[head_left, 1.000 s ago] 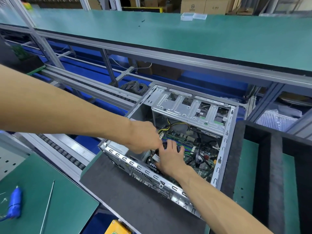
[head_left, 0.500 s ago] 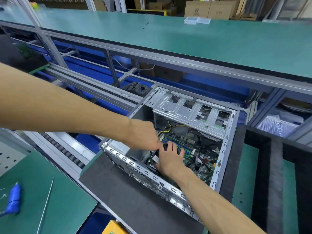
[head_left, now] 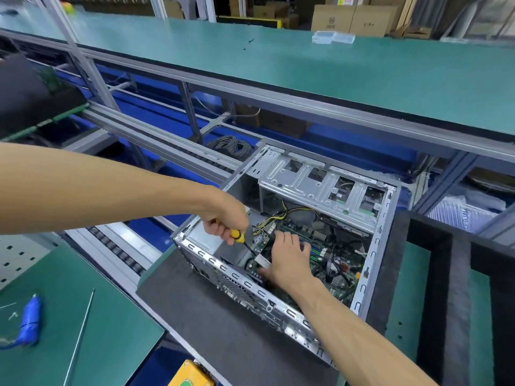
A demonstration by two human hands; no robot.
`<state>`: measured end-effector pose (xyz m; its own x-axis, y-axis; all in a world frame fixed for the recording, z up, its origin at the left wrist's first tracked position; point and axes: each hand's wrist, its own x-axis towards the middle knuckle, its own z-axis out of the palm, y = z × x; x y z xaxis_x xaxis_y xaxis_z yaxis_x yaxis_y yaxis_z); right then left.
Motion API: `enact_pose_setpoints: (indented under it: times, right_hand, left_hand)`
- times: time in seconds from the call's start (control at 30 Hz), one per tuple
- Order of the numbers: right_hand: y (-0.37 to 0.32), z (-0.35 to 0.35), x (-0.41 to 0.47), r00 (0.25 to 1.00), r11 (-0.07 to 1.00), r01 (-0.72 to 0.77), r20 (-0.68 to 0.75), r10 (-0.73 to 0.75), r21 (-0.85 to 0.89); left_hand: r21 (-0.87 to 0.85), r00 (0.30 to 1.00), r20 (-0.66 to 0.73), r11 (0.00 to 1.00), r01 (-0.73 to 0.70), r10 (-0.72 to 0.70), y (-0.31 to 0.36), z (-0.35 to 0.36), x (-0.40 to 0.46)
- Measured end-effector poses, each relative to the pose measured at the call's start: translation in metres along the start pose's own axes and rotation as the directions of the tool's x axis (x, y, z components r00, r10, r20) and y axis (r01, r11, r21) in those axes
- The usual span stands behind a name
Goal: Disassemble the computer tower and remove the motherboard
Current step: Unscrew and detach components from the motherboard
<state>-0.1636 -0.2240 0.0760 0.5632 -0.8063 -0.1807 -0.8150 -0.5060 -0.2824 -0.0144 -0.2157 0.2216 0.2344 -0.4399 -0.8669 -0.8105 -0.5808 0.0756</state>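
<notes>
The computer tower (head_left: 281, 243) lies open on its side, the motherboard (head_left: 328, 254) seated inside. The left hand (head_left: 225, 218) grips a yellow-handled screwdriver (head_left: 242, 240) angled into the tower's near-left corner while the right hand (head_left: 289, 260) rests flat-fingered on the board beside it. A slipping tip could likely gouge the board or nick those fingers.

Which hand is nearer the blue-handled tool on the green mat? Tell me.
Left. The left hand grips a screwdriver at the case's near-left corner; the right hand rests deeper inside, farther from the blue-handled tool.

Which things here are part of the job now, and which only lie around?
In use: computer case, motherboard, yellow screwdriver gripped by the left hand, right hand resting inside the case.

Lying about: blue tool, thin metal rod, coiled cable, clear plastic boxes.
</notes>
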Motion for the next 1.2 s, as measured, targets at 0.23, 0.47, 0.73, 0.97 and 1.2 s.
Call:
enact_pose_setpoints:
  times: [0.23,0.47,0.73,0.97,1.2]
  right_hand:
    - [0.000,-0.013,-0.005,0.976,0.988,0.071,-0.216,-0.041,0.135]
    - [0.005,-0.018,-0.012,0.995,0.980,-0.049,-0.071,0.064,0.191]
    - [0.005,-0.026,-0.005,0.957,0.923,-0.224,0.250,0.147,0.314]
    - [-0.004,-0.023,-0.013,0.979,0.942,-0.183,0.143,0.147,0.280]
    - [0.014,-0.032,-0.038,0.988,0.879,-0.154,0.094,0.125,0.452]
  left_hand:
    - [-0.054,0.931,-0.310,0.975,-0.218,0.191,-0.030,-0.023,-0.005]
    - [-0.091,0.867,-0.338,0.904,-0.418,0.366,-0.048,-0.014,0.008]
    - [-0.332,0.804,-0.413,0.752,-0.570,0.427,-0.061,0.001,0.019]
    - [-0.263,0.602,-0.629,0.594,-0.760,0.492,-0.067,0.035,0.041]
    - [-0.309,0.508,-0.735,0.445,-0.841,0.450,-0.071,0.056,0.061]
